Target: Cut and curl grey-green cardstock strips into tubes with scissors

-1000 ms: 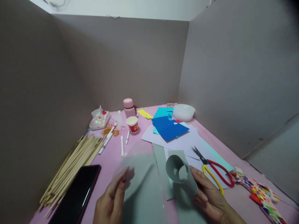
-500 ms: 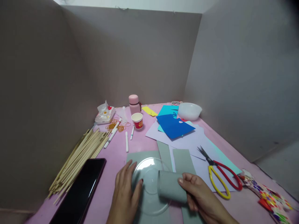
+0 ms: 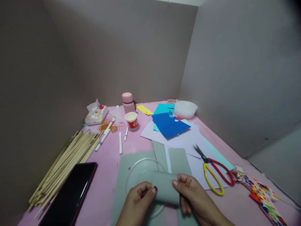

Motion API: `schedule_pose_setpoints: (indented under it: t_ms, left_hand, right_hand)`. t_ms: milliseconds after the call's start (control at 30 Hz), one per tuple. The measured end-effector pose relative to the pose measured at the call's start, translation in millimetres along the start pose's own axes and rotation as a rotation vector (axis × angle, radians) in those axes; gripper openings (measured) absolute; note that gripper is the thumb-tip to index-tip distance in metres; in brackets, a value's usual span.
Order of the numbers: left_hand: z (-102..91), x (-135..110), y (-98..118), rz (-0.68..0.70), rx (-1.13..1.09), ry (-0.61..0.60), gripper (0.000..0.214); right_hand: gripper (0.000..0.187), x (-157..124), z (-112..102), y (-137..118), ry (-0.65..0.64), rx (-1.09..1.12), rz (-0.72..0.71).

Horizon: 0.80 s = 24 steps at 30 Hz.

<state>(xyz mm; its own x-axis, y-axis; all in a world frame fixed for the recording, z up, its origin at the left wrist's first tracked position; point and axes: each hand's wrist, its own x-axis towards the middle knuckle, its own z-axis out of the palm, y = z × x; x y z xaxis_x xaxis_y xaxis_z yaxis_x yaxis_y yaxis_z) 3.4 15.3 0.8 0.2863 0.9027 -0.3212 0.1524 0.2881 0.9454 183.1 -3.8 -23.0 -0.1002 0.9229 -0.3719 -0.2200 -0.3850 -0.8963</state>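
A curled piece of grey card (image 3: 166, 187) is held up between my two hands, above the table. My left hand (image 3: 141, 201) pinches its left edge with the thumb in front. At its right edge my right hand (image 3: 191, 194) grips it, thumb on the near face and fingers behind. Below lies a clear round plastic lid or plate (image 3: 134, 166), partly covered by the card and my left hand. It rests on a flat grey card sheet (image 3: 119, 185). A grey card strip (image 3: 180, 160) lies just beyond my right hand.
Scissors (image 3: 207, 163) lie at the right on white paper beside blue paper (image 3: 170, 125). At the left are a phone (image 3: 70, 191) and a heap of wooden sticks (image 3: 68, 163). A paper cup (image 3: 131, 121), pink flask (image 3: 128, 103) and white bowl (image 3: 185, 110) stand farther back.
My left hand has left the clear round piece and now pinches the curled card's left edge. My right hand still holds the card, which looks less curled. The view has shifted slightly.
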Motion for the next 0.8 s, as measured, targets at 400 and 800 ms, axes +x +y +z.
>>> schedule_pose_setpoints:
  t_ms: [400, 800]
  left_hand:
    - [3.3, 0.7, -6.1, -0.117, 0.068, 0.006, 0.041]
    - [3.6, 2.0, -5.3, -0.138, 0.079, 0.023, 0.039]
  right_hand:
    - [0.047, -0.6, -9.6, -4.7, -0.013, -0.021, -0.009]
    - [0.032, 1.8, -38.7, -26.3, 0.251, -0.360, -0.197]
